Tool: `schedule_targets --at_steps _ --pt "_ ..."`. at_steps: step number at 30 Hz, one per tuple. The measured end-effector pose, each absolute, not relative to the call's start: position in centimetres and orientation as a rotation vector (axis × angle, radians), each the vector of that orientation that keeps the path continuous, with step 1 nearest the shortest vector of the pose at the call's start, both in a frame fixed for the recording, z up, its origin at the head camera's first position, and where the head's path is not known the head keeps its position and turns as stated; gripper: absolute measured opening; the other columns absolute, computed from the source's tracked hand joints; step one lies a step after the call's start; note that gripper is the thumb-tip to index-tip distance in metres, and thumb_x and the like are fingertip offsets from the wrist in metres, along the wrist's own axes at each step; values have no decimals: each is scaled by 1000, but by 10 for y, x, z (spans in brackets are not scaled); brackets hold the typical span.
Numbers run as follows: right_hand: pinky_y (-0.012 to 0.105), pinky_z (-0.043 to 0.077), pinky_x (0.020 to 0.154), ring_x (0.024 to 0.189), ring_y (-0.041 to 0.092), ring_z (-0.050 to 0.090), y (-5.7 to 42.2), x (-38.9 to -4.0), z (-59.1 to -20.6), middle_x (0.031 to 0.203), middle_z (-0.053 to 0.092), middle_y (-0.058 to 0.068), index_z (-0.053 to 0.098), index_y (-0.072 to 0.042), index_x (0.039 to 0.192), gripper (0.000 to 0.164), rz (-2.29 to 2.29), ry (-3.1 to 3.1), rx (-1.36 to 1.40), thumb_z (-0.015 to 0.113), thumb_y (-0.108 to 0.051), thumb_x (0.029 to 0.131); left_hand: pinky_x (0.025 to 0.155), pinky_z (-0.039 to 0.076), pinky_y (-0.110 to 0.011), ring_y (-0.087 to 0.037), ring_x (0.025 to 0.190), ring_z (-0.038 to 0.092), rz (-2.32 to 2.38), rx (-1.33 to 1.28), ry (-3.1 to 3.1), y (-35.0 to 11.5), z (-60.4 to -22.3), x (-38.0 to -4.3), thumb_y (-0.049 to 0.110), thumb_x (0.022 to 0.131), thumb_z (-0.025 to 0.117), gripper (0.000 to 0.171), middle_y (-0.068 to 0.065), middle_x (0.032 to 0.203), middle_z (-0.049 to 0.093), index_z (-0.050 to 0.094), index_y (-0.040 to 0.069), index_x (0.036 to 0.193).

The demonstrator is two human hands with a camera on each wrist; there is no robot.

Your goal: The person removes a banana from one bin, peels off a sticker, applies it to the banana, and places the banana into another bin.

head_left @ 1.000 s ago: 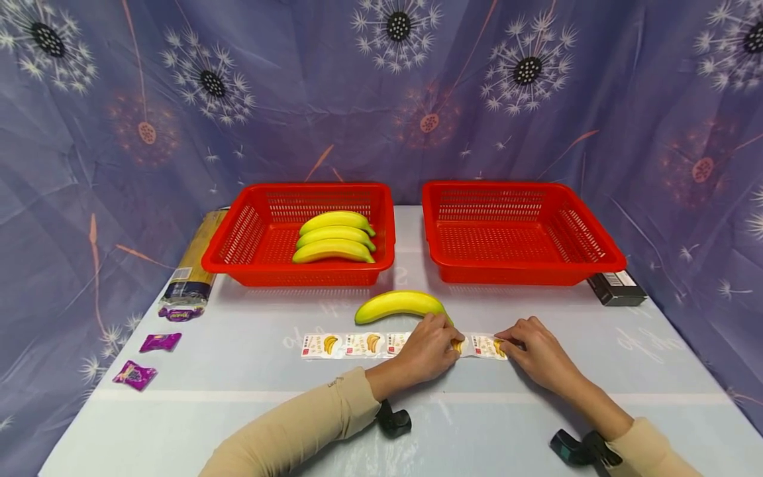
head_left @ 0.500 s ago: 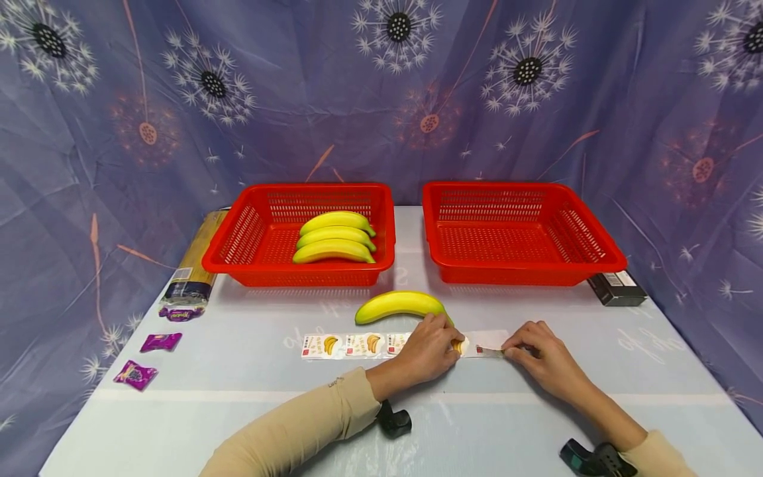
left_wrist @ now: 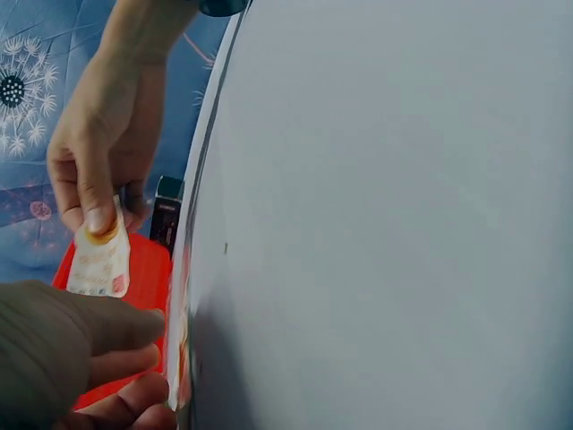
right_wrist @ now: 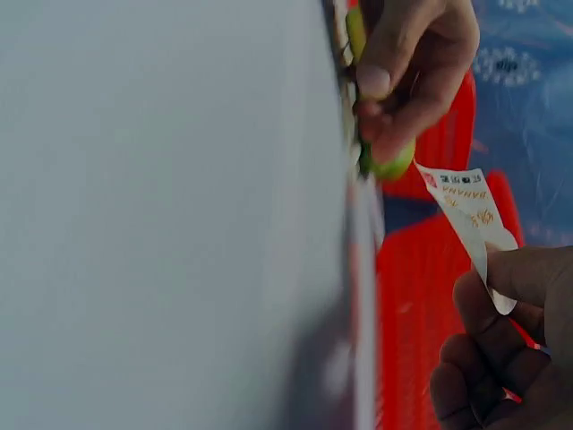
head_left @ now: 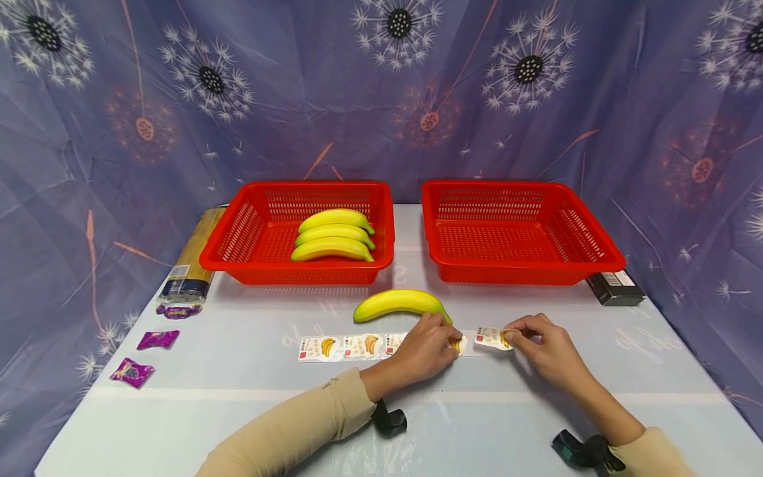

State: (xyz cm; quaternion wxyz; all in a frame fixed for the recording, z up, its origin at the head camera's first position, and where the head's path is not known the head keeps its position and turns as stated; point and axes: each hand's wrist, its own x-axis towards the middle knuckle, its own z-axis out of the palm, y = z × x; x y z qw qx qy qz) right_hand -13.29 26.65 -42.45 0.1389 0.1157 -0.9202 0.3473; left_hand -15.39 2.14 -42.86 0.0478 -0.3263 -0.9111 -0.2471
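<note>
My right hand point(head_left: 545, 348) pinches a banana-label sticker point(head_left: 490, 336) between thumb and fingers, raised off the white backing strip. In the right wrist view the sticker point(right_wrist: 464, 206) hangs bent, its printed side showing. My left hand point(head_left: 424, 350) holds the sticker strip point(head_left: 352, 346) down on the table with bent fingers near its right part. Several banana-printed stickers sit along the strip, some hidden under that hand. Just behind the strip lies a yellow banana point(head_left: 396, 303), its stem end by the left fingers.
A red basket point(head_left: 310, 275) holding several bananas point(head_left: 334, 248) stands at the back left. Beside it is a second red basket point(head_left: 524, 273). Purple-wrapped candies point(head_left: 132, 372) and a packet point(head_left: 193, 265) lie along the left; a black box point(head_left: 616, 289) is at the right.
My right hand has peeled the rightmost sticker off the strip, turning it over and lifting it to the right, baring the backing there. The left hand stays in place on the strip.
</note>
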Motion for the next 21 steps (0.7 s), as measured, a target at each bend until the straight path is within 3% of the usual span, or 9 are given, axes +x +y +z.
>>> schedule_targets --at_steps 11,16,21 --pt "26 41 65 75 3 49 194 -154 -396 79 63 -8 71 -20 83 6 1135 -2587 483 74 -16 80 74 42 -23 -15 81 54 -1201 -707 -2727 -37 -419 -153 13 81 64 20 -5 85 62 72 9 99" --pt "26 41 64 77 6 49 164 -160 -380 80 61 -9 70 -21 85 7 1221 -2576 590 74 -18 80 71 46 -20 -13 78 59 -1540 -515 -2620 -66 -406 -151 13 88 61 18 -6 92 68 70 9 103" --pt "26 40 63 77 7 49 144 -162 -370 79 59 -9 70 -23 85 9 1269 -2554 671 75 -18 79 69 47 -21 -18 79 60 -1765 -426 -2522 -82 -387 -152 24 92 60 23 -8 98 71 68 11 108"
